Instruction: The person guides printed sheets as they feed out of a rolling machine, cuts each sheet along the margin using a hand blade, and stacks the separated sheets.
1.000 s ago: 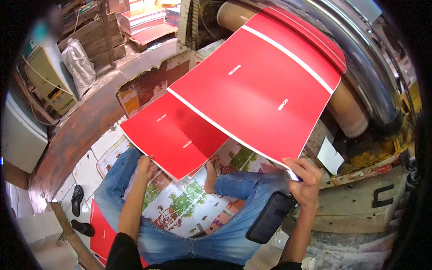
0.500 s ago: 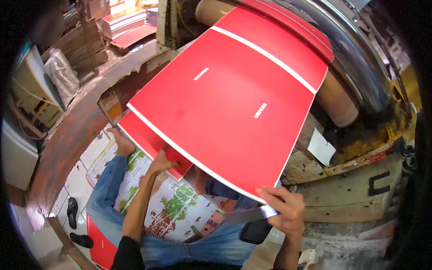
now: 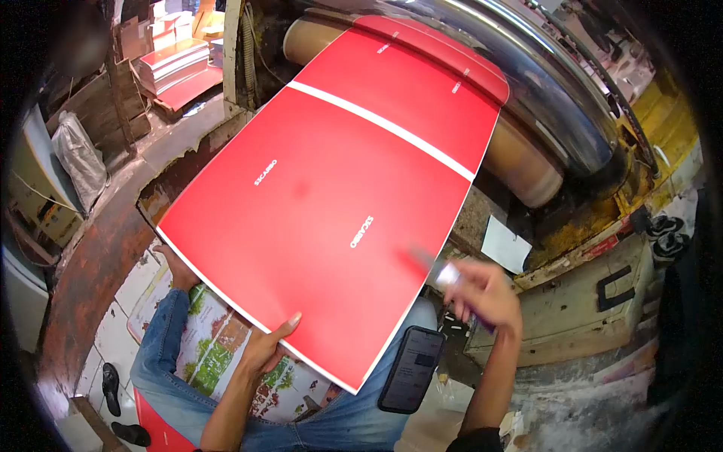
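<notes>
- Red sheet [image 3: 324, 196]: spans the centre, upper end curving beside the metal roller [image 3: 557, 113]; judged light, flexible, smooth-faced, liable to crease.
- Left hand [image 3: 268, 348], lower centre: thumb above, clamped on the white-bordered near edge; border judged the proper hold.
- Right hand [image 3: 486, 297], right of centre: fingers closed around a blade-like tool [image 3: 446, 273], blurred, possibly a knife.

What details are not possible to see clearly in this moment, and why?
Head view, all four:
Left hand: fingertips, except the thumb's, hidden beneath the red printed sheet.
Sheet's far end: hidden beyond its bend beside the metal roller.
Knife-like tool in the right hand: blade blurred.
Phone: screen text too small.
</notes>
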Motion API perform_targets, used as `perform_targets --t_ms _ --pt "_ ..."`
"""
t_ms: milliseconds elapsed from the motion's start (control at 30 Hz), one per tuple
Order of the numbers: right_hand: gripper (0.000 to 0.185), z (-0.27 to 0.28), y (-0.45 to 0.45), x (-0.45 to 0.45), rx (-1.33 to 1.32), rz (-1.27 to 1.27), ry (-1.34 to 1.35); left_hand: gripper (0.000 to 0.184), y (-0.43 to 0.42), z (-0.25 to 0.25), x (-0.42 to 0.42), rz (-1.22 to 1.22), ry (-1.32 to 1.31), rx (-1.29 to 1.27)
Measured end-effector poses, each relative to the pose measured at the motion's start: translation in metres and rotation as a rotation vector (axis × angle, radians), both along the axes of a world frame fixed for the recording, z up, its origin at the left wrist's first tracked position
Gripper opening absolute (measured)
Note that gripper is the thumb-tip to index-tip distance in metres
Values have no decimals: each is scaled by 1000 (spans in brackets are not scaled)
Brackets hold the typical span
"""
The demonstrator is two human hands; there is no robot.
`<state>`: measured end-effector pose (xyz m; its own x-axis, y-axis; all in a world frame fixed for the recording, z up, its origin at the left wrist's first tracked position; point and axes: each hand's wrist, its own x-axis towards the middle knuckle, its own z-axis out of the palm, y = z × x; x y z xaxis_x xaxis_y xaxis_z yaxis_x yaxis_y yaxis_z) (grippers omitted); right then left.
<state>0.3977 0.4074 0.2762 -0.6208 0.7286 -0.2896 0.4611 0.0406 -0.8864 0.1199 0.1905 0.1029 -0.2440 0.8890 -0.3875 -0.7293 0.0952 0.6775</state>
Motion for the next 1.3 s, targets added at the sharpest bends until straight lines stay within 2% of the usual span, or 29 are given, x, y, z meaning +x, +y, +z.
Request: perform_targets --t_ms 33,100,133,233,300,367,433,500,567,633,667,700,733,767,867,900,933,1067,1167,1233,1300 --pt "31 -3 18 -1 135 -219 108 47 -3 5 -2 -10 31 -20" --pt "33 -13 63 -3 311 -427 279 44 -14 38 -13 -154 241 -183" --pt "34 -14 76 -6 305 -539 352 48 -21 27 -13 -146 212 -191" --pt "34 -30 117 -4 290 -528 363 49 -31 15 -2 -24 62 -128" --pt "35 -47 125 -3 289 -487 364 38 -39 7 0 104 -37 -59" --pt "33 -61 118 -3 245 -428 304 37 -48 5 0 83 -53 -33" --pt "31 -59 99 -11 216 -442 264 37 -54 10 2 189 -10 -119" --pt "31 -57 85 -11 236 -484 299 42 -68 11 -4 136 -49 -97" --pt "27 -54 85 -10 303 -553 236 45 -82 12 -9 34 16 -223" --pt "29 -53 87 -13 1335 -465 -72 48 -92 14 -12 -52 64 -296" --pt "42 -51 89 -17 1362 -452 -128 49 -90 16 -5 66 16 -235" --pt "42 -49 93 -20 1362 -450 -123 49 -91 16 -1 187 -29 -171" --pt "47 -46 99 -21 1447 -295 -180 52 -104 8 -11 82 22 -189" --pt "51 -45 104 -23 1525 -133 -235 52 -110 7 -10 93 25 -191" --pt "54 -27 108 -30 1558 30 -219 49 -117 13 -1 148 78 -251" --pt "54 -19 103 -33 1561 107 -214 46 -121 -3 5 250 65 -217" --pt "50 -12 98 -38 1548 99 -198 43 -125 -17 9 345 52 -186" --pt "43 3 89 -48 1412 13 -1 44 -160 -59 -16 262 97 -299" --pt "43 9 73 -53 1408 24 59 48 -182 -47 -39 242 159 -354" --pt "42 7 57 -56 1387 45 35 50 -184 -65 -50 286 190 -397" --pt "40 2 46 -60 1385 67 15 38 -169 -104 -67 448 292 -252"
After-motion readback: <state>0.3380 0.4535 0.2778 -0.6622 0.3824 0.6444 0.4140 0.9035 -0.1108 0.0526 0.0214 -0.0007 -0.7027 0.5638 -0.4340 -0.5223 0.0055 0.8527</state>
